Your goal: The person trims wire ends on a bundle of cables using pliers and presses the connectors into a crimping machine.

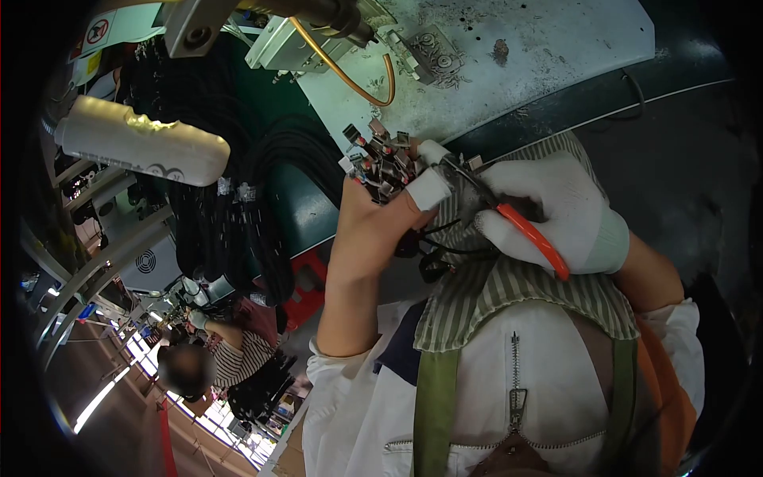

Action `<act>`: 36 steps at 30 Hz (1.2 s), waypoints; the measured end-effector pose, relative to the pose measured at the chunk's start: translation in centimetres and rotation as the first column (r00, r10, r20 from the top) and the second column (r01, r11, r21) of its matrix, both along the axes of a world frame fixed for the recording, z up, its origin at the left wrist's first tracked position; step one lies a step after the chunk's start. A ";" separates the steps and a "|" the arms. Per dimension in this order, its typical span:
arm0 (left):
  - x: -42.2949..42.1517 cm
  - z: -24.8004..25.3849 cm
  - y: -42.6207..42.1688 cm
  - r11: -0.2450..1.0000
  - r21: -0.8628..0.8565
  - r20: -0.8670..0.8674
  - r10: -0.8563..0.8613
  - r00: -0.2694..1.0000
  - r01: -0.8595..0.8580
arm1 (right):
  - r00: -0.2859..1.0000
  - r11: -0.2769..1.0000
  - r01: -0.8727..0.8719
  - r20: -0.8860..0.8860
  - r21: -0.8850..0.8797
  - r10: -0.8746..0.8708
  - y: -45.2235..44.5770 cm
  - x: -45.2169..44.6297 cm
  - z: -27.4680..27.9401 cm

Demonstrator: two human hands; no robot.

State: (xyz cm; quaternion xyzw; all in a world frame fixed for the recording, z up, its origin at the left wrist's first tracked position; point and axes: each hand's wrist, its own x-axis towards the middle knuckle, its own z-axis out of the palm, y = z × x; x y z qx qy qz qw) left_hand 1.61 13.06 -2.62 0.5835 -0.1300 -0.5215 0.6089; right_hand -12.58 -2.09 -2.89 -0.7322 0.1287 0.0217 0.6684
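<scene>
Pointing forward-left, the red-handled tool (532, 237) lies diagonally, gripped by right fingers (513, 176); left fingers (429, 189) clutch metal connectors (387, 165).

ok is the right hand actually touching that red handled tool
Touching. The head view shows the gloved right hand gripping the red-handled tool, its red handle lying against the glove.

My right hand (548, 211) wears a matt, knitted-looking cloth glove (576, 195). The pliers (534, 237) carry a smooth, glossy plastic grip. The connectors (387, 165) in my left hand (367, 230) are mostly bright, smooth metal. My apron (469, 306) is matt woven cloth; my zip (516, 358) is shiny metal. The bench plate (564, 56) is dull, rough with metal scraps (439, 60); the curved tube (389, 75) is glossy.
</scene>
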 end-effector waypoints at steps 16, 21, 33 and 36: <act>7.7 -2.3 -5.6 0.996 -0.076 -0.105 0.048 0.993 -0.056 | 0.962 0.948 0.249 0.163 -0.200 -0.218 -6.1 9.7 -3.9; 7.6 -2.1 -5.9 0.995 0.067 0.064 0.066 0.996 -0.070 | 0.988 0.995 0.099 -0.119 -0.032 -0.102 -7.3 10.6 -2.4; 7.4 -2.8 -5.5 0.990 0.040 0.146 0.129 0.981 -0.136 | 0.988 0.974 0.155 0.024 -0.163 -0.153 -6.1 10.5 -3.5; 7.0 -1.9 -5.9 0.994 0.045 0.430 0.072 0.900 -0.101 | 0.984 0.970 0.179 0.024 -0.164 -0.177 -5.8 10.4 -3.6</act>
